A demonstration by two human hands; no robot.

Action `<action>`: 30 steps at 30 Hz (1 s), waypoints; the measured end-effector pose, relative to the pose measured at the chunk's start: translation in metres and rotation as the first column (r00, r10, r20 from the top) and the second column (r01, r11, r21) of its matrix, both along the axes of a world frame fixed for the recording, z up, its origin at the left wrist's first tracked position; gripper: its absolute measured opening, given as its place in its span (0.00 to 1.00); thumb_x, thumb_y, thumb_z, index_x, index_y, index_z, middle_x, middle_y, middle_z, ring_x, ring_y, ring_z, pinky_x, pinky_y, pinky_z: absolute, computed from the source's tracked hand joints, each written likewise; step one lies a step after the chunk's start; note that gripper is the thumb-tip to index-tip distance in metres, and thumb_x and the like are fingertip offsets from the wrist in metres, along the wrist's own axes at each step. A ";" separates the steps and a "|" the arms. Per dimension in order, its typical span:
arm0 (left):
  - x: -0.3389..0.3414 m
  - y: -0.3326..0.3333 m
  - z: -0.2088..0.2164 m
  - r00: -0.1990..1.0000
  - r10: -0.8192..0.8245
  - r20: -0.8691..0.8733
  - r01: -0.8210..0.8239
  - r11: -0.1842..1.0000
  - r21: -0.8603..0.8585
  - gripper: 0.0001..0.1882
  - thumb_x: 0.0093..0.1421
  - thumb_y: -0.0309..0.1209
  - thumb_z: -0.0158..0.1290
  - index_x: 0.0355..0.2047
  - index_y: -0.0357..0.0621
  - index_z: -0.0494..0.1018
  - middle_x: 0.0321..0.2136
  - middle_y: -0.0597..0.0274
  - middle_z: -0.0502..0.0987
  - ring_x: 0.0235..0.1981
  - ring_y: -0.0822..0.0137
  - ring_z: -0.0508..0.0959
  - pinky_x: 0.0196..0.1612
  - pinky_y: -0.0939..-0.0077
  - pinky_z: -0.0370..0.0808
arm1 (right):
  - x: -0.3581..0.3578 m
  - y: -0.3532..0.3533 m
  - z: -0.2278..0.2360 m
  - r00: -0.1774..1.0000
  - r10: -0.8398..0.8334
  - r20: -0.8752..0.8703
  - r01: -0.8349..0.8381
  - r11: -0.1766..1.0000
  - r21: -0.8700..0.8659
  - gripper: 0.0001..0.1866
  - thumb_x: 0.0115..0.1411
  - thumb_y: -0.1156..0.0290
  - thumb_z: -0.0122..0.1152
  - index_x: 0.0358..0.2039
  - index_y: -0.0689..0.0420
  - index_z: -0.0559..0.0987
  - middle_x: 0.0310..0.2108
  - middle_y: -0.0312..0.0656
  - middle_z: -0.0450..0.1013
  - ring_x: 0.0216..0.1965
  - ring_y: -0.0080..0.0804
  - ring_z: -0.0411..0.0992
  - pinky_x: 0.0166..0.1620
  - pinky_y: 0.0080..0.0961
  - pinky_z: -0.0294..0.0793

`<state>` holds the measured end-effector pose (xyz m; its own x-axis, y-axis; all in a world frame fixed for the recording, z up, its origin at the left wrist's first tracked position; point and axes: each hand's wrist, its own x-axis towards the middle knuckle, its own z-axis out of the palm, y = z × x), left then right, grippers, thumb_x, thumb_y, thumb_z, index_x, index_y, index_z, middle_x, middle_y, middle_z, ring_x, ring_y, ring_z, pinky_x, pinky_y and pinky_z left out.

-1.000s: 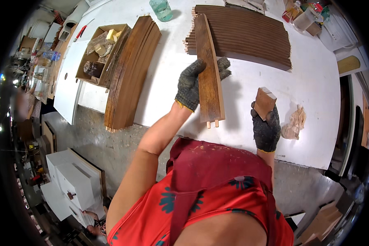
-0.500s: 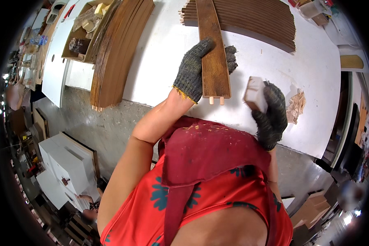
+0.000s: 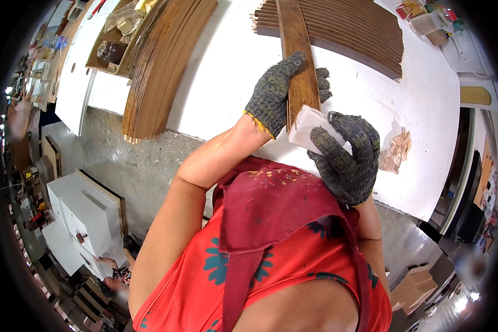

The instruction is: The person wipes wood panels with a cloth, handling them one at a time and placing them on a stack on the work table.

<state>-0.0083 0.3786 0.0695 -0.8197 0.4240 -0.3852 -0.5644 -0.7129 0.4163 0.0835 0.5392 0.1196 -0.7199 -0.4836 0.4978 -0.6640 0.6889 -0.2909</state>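
Note:
Wearing a dark grey knit glove, my left hand (image 3: pixel 274 91) is closed around a brown wooden slat (image 3: pixel 301 72), thumb on top and fingers under its right edge. My right hand (image 3: pixel 351 155), gloved the same way, grips a whitish rectangular block (image 3: pixel 314 130). The block lies against the near end of the slat and hides the dowel pegs there. The slat's far part crosses over a row of stacked brown slats (image 3: pixel 354 33) at the back of the white table (image 3: pixel 249 61).
Long brown boards (image 3: pixel 163 72) stand in a stack on the left, beside a box (image 3: pixel 108 61) of odds and ends. A crumpled tan paper (image 3: pixel 395 152) lies right of my right hand. White cabinets (image 3: pixel 86 216) are on the floor at lower left, with another person near them.
My right hand has moved left with the block, from beside the slat onto its near end. The left hand keeps its grip on the slat.

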 end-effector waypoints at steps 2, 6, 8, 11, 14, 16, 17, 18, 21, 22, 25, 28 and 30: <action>0.000 0.000 -0.001 1.000 -0.005 0.004 0.005 1.000 0.001 0.25 0.61 0.39 0.52 0.51 0.33 0.64 0.41 0.49 0.75 0.38 0.61 0.78 0.41 0.67 0.79 | -0.002 0.000 0.003 1.000 0.005 0.013 -0.005 0.999 0.036 0.22 0.45 0.72 0.62 0.44 0.46 0.79 0.45 0.45 0.71 0.44 0.44 0.70 0.47 0.43 0.69; 0.001 -0.001 0.000 1.000 -0.012 0.001 0.012 1.000 0.000 0.25 0.61 0.40 0.52 0.50 0.32 0.64 0.40 0.49 0.75 0.37 0.61 0.78 0.40 0.68 0.79 | -0.002 0.003 0.004 1.000 0.021 0.014 -0.022 0.999 0.046 0.21 0.45 0.73 0.62 0.44 0.46 0.79 0.45 0.44 0.71 0.45 0.44 0.70 0.48 0.43 0.69; 0.000 0.000 -0.001 1.000 -0.016 0.004 0.016 1.000 0.005 0.25 0.61 0.40 0.52 0.50 0.32 0.64 0.40 0.49 0.75 0.37 0.61 0.78 0.40 0.68 0.79 | 0.000 0.004 0.003 1.000 0.002 -0.015 -0.001 0.998 0.069 0.21 0.45 0.73 0.62 0.43 0.46 0.79 0.45 0.43 0.71 0.45 0.44 0.70 0.48 0.43 0.69; -0.001 0.001 -0.001 1.000 -0.016 0.008 0.016 1.000 0.004 0.25 0.61 0.39 0.52 0.50 0.32 0.64 0.40 0.49 0.75 0.36 0.62 0.78 0.40 0.68 0.79 | 0.002 0.011 0.002 0.999 -0.028 -0.016 0.029 0.998 0.060 0.21 0.45 0.73 0.63 0.43 0.45 0.79 0.45 0.42 0.71 0.45 0.44 0.70 0.49 0.43 0.69; 0.000 0.002 0.002 1.000 -0.011 0.004 0.011 1.000 -0.008 0.24 0.61 0.39 0.52 0.50 0.32 0.64 0.40 0.49 0.75 0.36 0.62 0.78 0.40 0.69 0.79 | 0.006 0.016 0.000 0.997 -0.074 -0.017 0.075 0.994 0.074 0.20 0.45 0.73 0.64 0.42 0.46 0.80 0.44 0.42 0.71 0.45 0.44 0.70 0.49 0.42 0.69; 0.001 0.000 0.002 1.000 -0.015 -0.003 0.015 1.000 -0.005 0.24 0.62 0.38 0.51 0.50 0.31 0.64 0.41 0.49 0.75 0.36 0.62 0.78 0.40 0.69 0.79 | 0.008 0.021 -0.002 0.995 -0.102 -0.017 0.103 0.993 0.064 0.19 0.45 0.73 0.66 0.41 0.46 0.80 0.44 0.42 0.71 0.44 0.43 0.70 0.49 0.42 0.69; 0.002 0.001 0.004 1.000 -0.013 0.001 0.013 1.000 -0.022 0.24 0.62 0.38 0.51 0.50 0.31 0.64 0.41 0.49 0.75 0.36 0.62 0.78 0.40 0.69 0.79 | 0.010 0.024 -0.003 0.993 -0.116 -0.017 0.117 0.991 0.059 0.19 0.44 0.73 0.66 0.40 0.46 0.80 0.44 0.41 0.71 0.44 0.43 0.70 0.48 0.41 0.69; 0.002 0.001 0.007 1.000 -0.011 0.004 0.011 0.999 -0.039 0.23 0.62 0.38 0.51 0.50 0.31 0.64 0.41 0.48 0.75 0.36 0.62 0.78 0.40 0.69 0.79 | 0.011 0.026 -0.005 0.990 -0.137 -0.026 0.138 0.989 0.060 0.19 0.44 0.74 0.67 0.40 0.46 0.81 0.44 0.42 0.71 0.44 0.43 0.70 0.48 0.41 0.69; 0.001 -0.002 0.009 1.000 0.004 -0.002 -0.004 0.999 -0.037 0.23 0.62 0.37 0.51 0.50 0.30 0.64 0.41 0.48 0.75 0.35 0.62 0.78 0.40 0.69 0.79 | 0.014 0.034 -0.006 0.983 -0.175 -0.060 0.179 0.981 0.072 0.21 0.41 0.75 0.69 0.39 0.47 0.80 0.43 0.42 0.72 0.44 0.43 0.71 0.47 0.39 0.70; -0.001 -0.003 0.010 1.000 0.008 -0.008 -0.009 1.000 -0.027 0.23 0.62 0.37 0.51 0.50 0.30 0.64 0.41 0.47 0.75 0.35 0.62 0.78 0.40 0.69 0.79 | 0.015 0.039 -0.008 0.978 -0.202 -0.043 0.205 0.977 0.061 0.22 0.41 0.75 0.70 0.40 0.47 0.80 0.43 0.42 0.72 0.44 0.43 0.71 0.47 0.38 0.70; -0.010 -0.011 0.005 0.998 -0.021 -0.054 0.027 0.994 0.109 0.24 0.62 0.36 0.50 0.51 0.30 0.62 0.41 0.45 0.74 0.35 0.61 0.78 0.40 0.69 0.79 | 0.024 0.056 -0.017 0.944 -0.330 0.020 0.330 0.944 0.003 0.25 0.38 0.76 0.72 0.41 0.49 0.79 0.43 0.43 0.72 0.45 0.43 0.70 0.49 0.38 0.69; -0.007 -0.009 0.012 0.998 -0.001 -0.061 -0.001 1.000 -0.030 0.24 0.61 0.36 0.50 0.52 0.30 0.62 0.42 0.44 0.74 0.35 0.60 0.79 0.39 0.68 0.79 | 0.025 0.060 -0.014 0.953 -0.280 0.115 0.300 0.920 -0.253 0.26 0.36 0.74 0.72 0.42 0.51 0.79 0.47 0.46 0.72 0.51 0.48 0.69 0.56 0.43 0.66; -0.008 -0.009 0.009 0.999 -0.018 -0.039 0.016 0.999 -0.046 0.25 0.61 0.36 0.51 0.52 0.31 0.62 0.42 0.44 0.74 0.35 0.60 0.79 0.40 0.68 0.80 | 0.014 0.053 -0.009 0.983 -0.091 0.160 0.143 0.925 -0.352 0.26 0.38 0.74 0.71 0.43 0.51 0.78 0.48 0.46 0.72 0.52 0.48 0.68 0.56 0.44 0.65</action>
